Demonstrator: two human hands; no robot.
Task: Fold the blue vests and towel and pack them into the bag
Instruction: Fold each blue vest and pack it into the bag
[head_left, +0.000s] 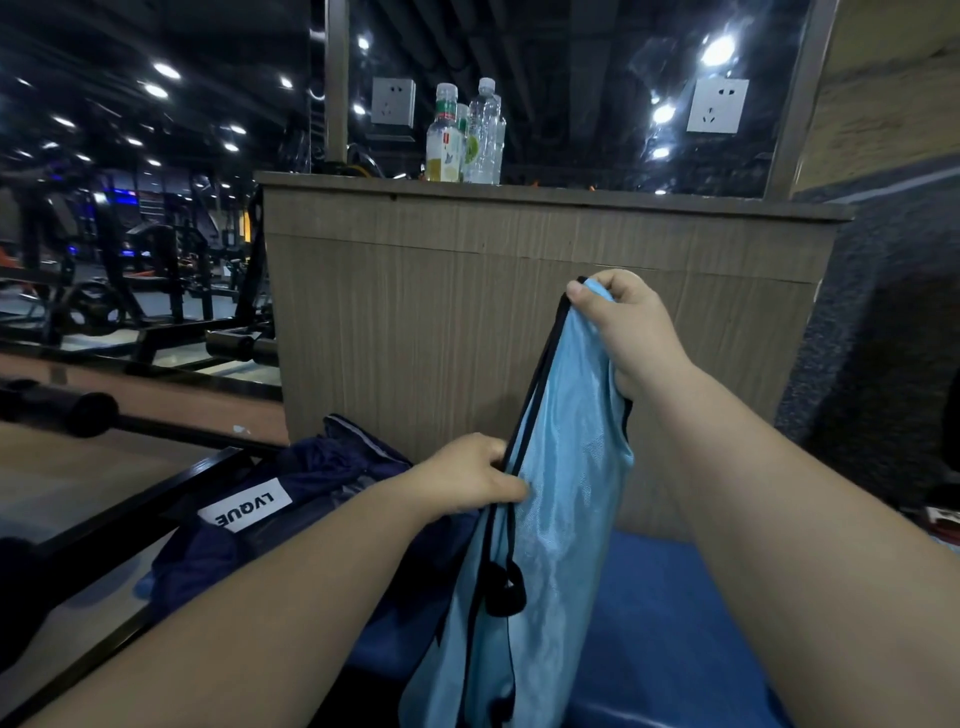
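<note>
Up high, the right hand (623, 327) gripped the top of a light blue vest (566, 499), fingers curled round the cloth, so it hung down between the arms. Lower, the left hand (467, 480) pinched its black-trimmed edge. Just left of that hand lay a navy bag (311, 483), perhaps open, though its mouth was unclear. Beneath both hands sat a blue pad (649, 623); beyond them, bottles (467, 140) stood on a counter (415, 291).
</note>
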